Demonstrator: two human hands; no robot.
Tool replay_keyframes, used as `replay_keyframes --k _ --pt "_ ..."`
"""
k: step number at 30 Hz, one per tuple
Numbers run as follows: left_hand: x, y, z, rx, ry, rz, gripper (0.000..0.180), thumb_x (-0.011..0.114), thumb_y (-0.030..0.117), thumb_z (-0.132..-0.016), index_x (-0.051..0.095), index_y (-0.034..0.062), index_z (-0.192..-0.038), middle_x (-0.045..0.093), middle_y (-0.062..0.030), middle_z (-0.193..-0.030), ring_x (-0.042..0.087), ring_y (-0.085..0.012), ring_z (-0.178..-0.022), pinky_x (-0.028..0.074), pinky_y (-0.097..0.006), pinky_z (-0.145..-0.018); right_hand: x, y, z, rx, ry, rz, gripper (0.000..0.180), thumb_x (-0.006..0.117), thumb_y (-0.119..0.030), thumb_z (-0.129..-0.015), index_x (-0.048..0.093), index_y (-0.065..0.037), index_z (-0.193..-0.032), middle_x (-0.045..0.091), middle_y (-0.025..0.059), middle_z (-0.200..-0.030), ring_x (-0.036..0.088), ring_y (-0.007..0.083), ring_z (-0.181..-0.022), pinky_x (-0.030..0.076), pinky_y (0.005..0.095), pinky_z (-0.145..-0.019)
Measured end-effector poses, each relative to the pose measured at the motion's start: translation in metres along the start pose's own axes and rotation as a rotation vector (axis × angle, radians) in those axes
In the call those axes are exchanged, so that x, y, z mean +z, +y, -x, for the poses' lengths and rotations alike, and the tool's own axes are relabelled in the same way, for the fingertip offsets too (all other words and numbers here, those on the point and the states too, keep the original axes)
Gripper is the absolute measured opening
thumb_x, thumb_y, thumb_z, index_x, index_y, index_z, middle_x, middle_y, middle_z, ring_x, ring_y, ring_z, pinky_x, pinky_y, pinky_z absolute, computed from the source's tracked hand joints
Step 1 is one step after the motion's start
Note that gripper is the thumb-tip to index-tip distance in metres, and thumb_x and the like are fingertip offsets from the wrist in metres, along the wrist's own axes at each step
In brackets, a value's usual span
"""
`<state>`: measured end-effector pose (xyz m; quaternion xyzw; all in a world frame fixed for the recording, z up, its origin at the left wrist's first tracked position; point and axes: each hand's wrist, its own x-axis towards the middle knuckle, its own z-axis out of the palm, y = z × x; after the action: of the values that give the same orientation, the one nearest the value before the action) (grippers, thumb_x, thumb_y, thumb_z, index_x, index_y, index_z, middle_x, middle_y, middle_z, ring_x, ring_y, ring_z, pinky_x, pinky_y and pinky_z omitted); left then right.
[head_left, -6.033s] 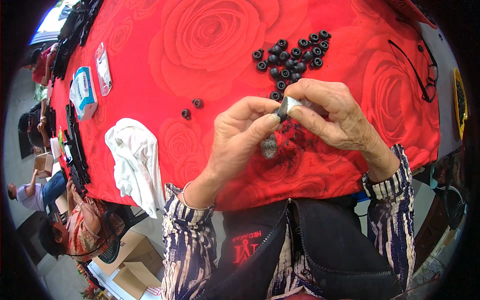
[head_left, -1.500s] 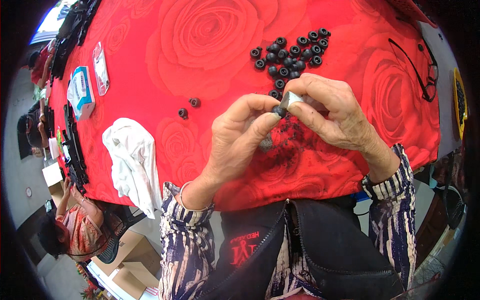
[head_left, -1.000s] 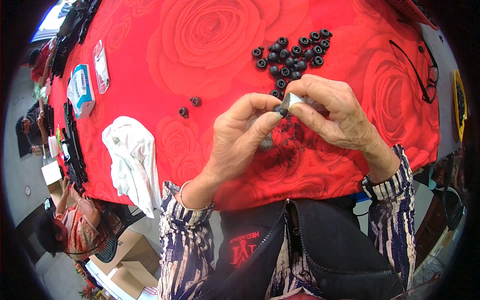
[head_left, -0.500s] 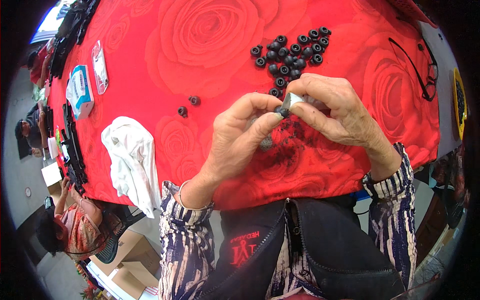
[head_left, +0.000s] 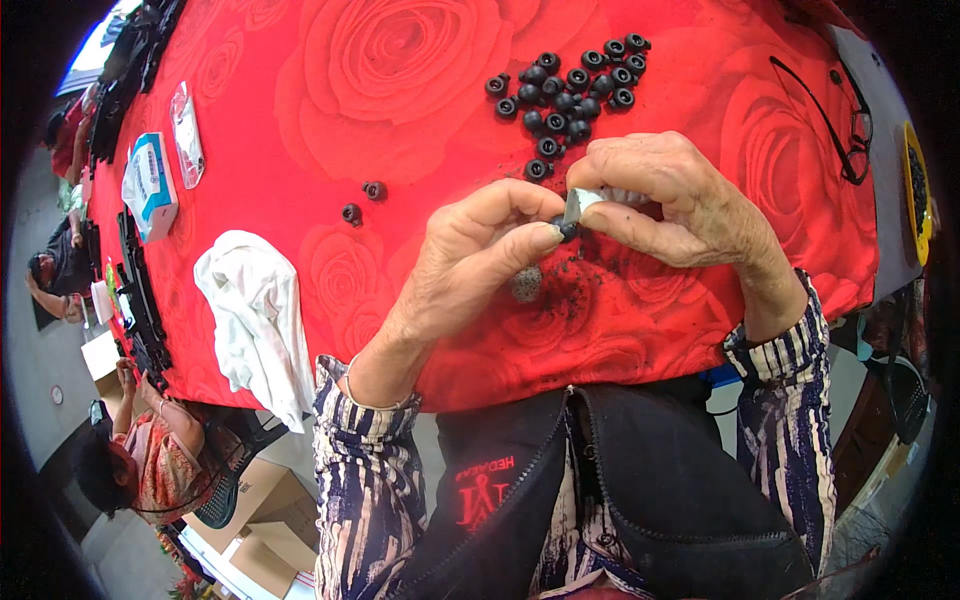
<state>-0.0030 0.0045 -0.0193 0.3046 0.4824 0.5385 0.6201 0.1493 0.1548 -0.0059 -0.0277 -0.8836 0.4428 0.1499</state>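
Observation:
My left hand [head_left: 470,260] and my right hand [head_left: 680,205] meet above the red rose-patterned tablecloth [head_left: 400,90]. Between thumb and fingers, my right hand pinches a small silver-grey blade-like piece [head_left: 580,205]. A small black rubber ring [head_left: 567,230] is pinched at my left fingertips, touching that piece. A pile of several black rubber rings [head_left: 570,90] lies just beyond my hands. Under my hands, black crumbs [head_left: 575,285] and a grey speckled lump [head_left: 526,284] rest on the cloth.
Two loose black rings [head_left: 362,200] lie left of my hands. A white cloth [head_left: 255,320] hangs over the table's near edge. A blue-white box [head_left: 150,185] and a clear packet [head_left: 186,135] sit far left. Black eyeglasses [head_left: 845,120] lie right. Another person [head_left: 150,460] sits lower left.
My hands stay together at the same spot; only small finger shifts around the ring and the silver piece. The person at lower left has moved a little.

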Motion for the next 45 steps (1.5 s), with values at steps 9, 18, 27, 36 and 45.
replay_keyframes --k 9,18,27,36,45 --pt "-0.006 -0.006 -0.003 0.011 -0.049 0.118 0.017 0.056 0.011 -0.087 0.057 0.0007 -0.101 0.056 0.0011 -0.082 0.05 -0.0029 -0.07 0.042 -0.017 -0.057 -0.004 -0.001 -0.001 -0.056 -0.145 0.031 0.014 0.061 -0.014 -0.075 0.059 -0.004 -0.085 0.056 0.0098 -0.069 0.056 0.0239 -0.059 0.041 0.0332 -0.055" --pt "-0.008 0.004 -0.002 0.052 0.023 0.078 0.017 0.056 0.014 -0.088 0.057 0.0006 -0.099 0.056 0.0008 -0.077 0.05 -0.0036 -0.058 0.043 -0.019 -0.052 0.002 -0.005 -0.002 0.037 0.105 -0.018 0.016 0.061 -0.009 -0.077 0.057 0.001 -0.089 0.057 0.0114 -0.071 0.058 0.0237 -0.063 0.045 0.0322 -0.055" --pt "-0.006 0.005 -0.003 0.02 -0.006 0.008 0.02 0.054 0.015 -0.089 0.054 -0.0009 -0.102 0.055 0.0005 -0.082 0.049 -0.0025 -0.066 0.042 -0.017 -0.055 0.008 -0.005 -0.003 0.038 0.134 0.033 0.016 0.063 -0.011 -0.076 0.058 -0.001 -0.088 0.057 0.0112 -0.069 0.057 0.0244 -0.061 0.044 0.0327 -0.054" --pt "-0.004 0.004 -0.002 0.036 0.023 0.005 0.02 0.054 0.015 -0.089 0.054 -0.0009 -0.102 0.055 0.0003 -0.081 0.048 -0.0026 -0.065 0.042 -0.017 -0.055 0.011 -0.002 -0.002 0.009 0.152 0.05 0.014 0.061 -0.007 -0.076 0.057 0.0 -0.088 0.053 0.0066 -0.068 0.05 0.0181 -0.057 0.039 0.0294 -0.05" --pt "-0.002 0.001 -0.002 0.061 0.045 0.025 0.019 0.054 0.014 -0.089 0.054 -0.0004 -0.102 0.055 0.0008 -0.078 0.047 -0.0018 -0.061 0.042 -0.016 -0.053 0.014 0.0 0.0 0.012 0.191 0.05 0.016 0.062 -0.008 -0.076 0.057 0.0 -0.089 0.054 0.0074 -0.069 0.052 0.0187 -0.058 0.04 0.0292 -0.05"
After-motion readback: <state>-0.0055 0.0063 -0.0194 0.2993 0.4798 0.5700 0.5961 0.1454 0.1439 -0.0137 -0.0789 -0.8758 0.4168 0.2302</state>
